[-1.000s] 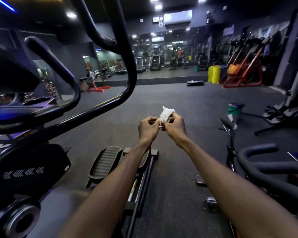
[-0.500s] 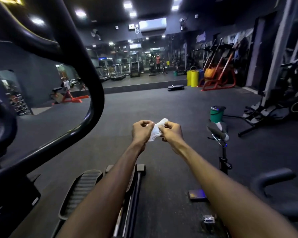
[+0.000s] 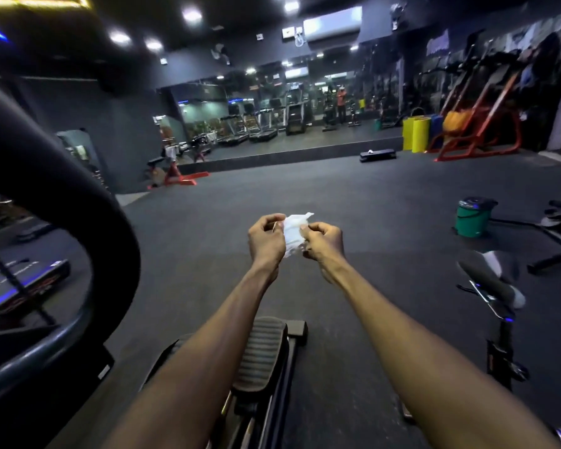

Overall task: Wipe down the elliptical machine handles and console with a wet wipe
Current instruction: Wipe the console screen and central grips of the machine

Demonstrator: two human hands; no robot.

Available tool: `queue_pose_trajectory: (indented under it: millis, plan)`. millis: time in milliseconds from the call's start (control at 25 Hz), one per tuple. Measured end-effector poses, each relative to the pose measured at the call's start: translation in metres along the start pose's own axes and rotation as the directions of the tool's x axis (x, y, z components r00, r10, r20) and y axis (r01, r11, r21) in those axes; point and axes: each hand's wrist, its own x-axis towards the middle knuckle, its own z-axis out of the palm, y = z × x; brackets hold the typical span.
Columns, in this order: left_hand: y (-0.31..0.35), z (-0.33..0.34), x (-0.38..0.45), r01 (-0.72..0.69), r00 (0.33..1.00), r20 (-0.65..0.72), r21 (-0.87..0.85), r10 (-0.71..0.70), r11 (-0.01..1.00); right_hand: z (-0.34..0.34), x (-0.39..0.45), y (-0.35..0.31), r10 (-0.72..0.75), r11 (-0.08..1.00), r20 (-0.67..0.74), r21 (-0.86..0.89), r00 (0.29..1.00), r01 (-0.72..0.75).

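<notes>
Head view: both hands, left hand point(image 3: 266, 241) and right hand point(image 3: 324, 243), pinch wet wipe point(image 3: 293, 233) (crumpled).

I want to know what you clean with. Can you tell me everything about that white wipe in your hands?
The wet wipe is a small, thin white sheet, crumpled and partly unfolded, with one corner sticking up. It looks soft and a bit see-through. It is held out in front, above the dark gym floor. The left hand pinches its left edge and the right hand pinches its right edge. Nothing else touches it.
</notes>
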Motion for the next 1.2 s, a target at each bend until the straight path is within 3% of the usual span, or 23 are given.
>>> queue_pose_trajectory:
  millis: [200, 360, 560, 680, 880, 1080, 1200]
  plan:
    - [-0.021, 0.004, 0.065, 0.046, 0.992, -0.119, 0.088, -0.035, 0.995, 0.034, 0.077, 0.012, 0.132, 0.991, 0.183, -0.012, 0.974, -0.132]
    - [-0.022, -0.005, 0.107, 0.054, 0.974, -0.223, 0.113, -0.028, 0.992, 0.076, 0.125, 0.018, 0.141, 0.99, 0.333, -0.041, 0.932, -0.135]
    - [-0.035, -0.039, 0.153, 0.115, 0.918, -0.389, 0.087, -0.072, 0.99, 0.145, 0.149, 0.024, 0.15, 0.98, 0.529, 0.035, 0.835, -0.198]
    - [-0.041, -0.079, 0.184, 0.102, 0.857, -0.514, 0.109, -0.031, 0.989, 0.197, 0.155, 0.028, 0.124, 0.974, 0.653, 0.062, 0.747, -0.216]
    - [-0.032, -0.138, 0.214, 0.082, 0.734, -0.678, 0.134, 0.031, 0.988, 0.281, 0.153, 0.021, 0.221, 0.942, 0.74, 0.008, 0.636, -0.336]
    - [-0.017, -0.2, 0.21, 0.119, 0.642, -0.756, 0.263, 0.128, 0.958, 0.352, 0.123, 0.024, 0.129, 0.953, 0.889, 0.01, 0.439, -0.302]
    - [-0.003, -0.23, 0.2, 0.202, 0.497, -0.859, 0.256, 0.126, 0.945, 0.388, 0.102, 0.024, 0.078, 0.953, 0.938, 0.029, 0.339, -0.301]
